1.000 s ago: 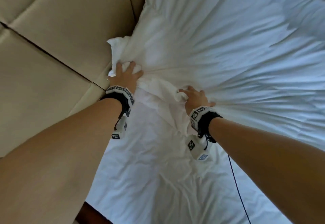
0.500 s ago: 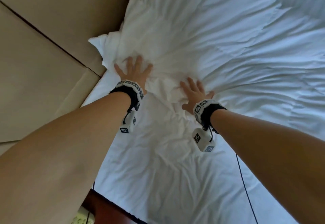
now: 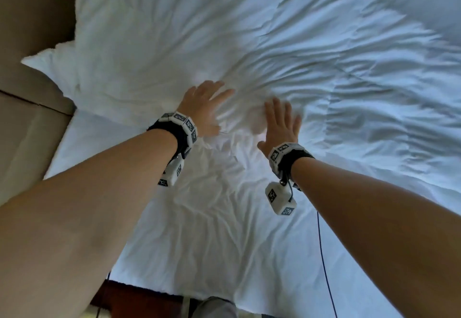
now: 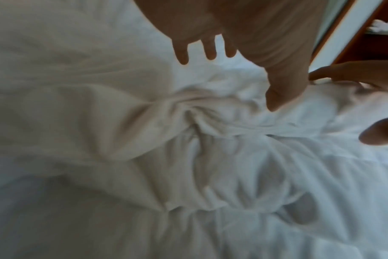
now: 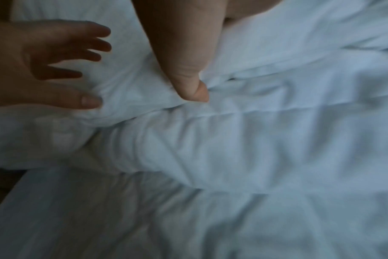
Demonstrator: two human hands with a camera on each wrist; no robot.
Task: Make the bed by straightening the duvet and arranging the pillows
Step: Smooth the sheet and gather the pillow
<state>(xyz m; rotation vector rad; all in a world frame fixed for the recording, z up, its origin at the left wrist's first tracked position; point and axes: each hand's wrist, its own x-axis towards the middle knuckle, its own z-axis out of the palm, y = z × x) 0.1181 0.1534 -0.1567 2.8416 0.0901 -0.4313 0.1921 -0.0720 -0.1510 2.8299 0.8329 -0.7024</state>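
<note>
A white duvet (image 3: 274, 43) covers the bed, and its wrinkled top edge runs across the middle of the head view. One corner (image 3: 37, 60) lies against the headboard. My left hand (image 3: 207, 103) is spread flat, fingers straight, on the duvet near that edge. My right hand (image 3: 280, 120) is flat beside it, a hand's width to the right. In the left wrist view my left hand's fingers (image 4: 208, 50) are splayed over bunched duvet folds (image 4: 188, 119). The right wrist view shows my thumb (image 5: 188, 84) touching the duvet (image 5: 266, 131). Neither hand holds fabric.
A beige padded headboard (image 3: 27, 13) stands at the left. The bare white sheet (image 3: 199, 230) lies between the duvet edge and me. A dark cable (image 3: 324, 255) hangs from my right wrist. Dark wood (image 3: 124, 297) shows at the mattress edge below.
A second ago both hands gripped the duvet's bunched edge near the headboard. They let go, flattened out and slid right, away from the corner. The duvet lies flatter.
</note>
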